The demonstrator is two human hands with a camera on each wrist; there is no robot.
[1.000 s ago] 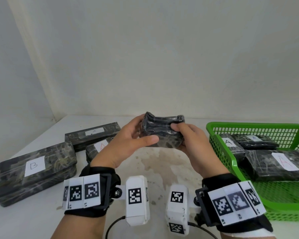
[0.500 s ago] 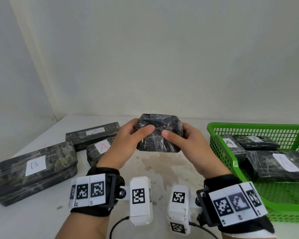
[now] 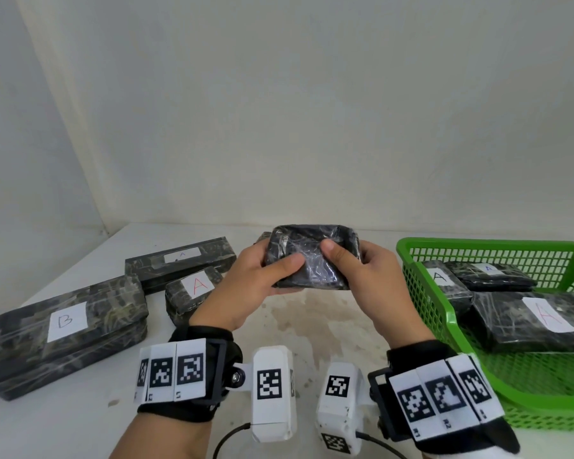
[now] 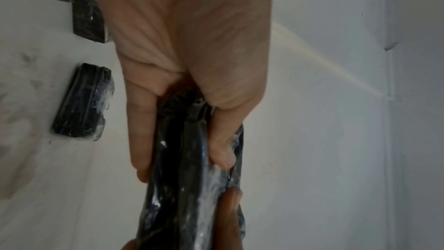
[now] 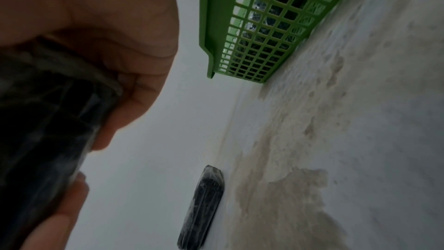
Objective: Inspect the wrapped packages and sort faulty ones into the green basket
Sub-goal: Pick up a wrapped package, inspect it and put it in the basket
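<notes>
Held up above the stained white table [image 3: 312, 326] in both hands: a small black package [image 3: 312, 260] wrapped in crinkled clear film, broad face turned toward the head camera, no label showing on that face. Left hand [image 3: 246, 289] curled round the package's left end, thumb [image 3: 287, 265] pressed flat on the front face, remaining fingers wrapped behind; from the left wrist view, package edge-on, thumb on one side and fingers on the other, clamping it between them. Right hand [image 3: 371, 283] closed on the right end the same way, thumb [image 3: 333, 251] lying on the front face near the left thumb, tips close but apart, other fingers hidden behind the wrap. To the right, just beside the right hand, the green basket [image 3: 421, 293] with three labelled wrapped packages inside, two marked A, the third label too small to read. To the left on the table, a long package marked B [image 3: 67, 326], a smaller one marked A [image 3: 193, 289] and another long one [image 3: 179, 263] behind it. Farther back, partly hidden behind the held package, one more small black wrapped package [image 5: 204, 208] lying flat on the table, plain in both wrist views
</notes>
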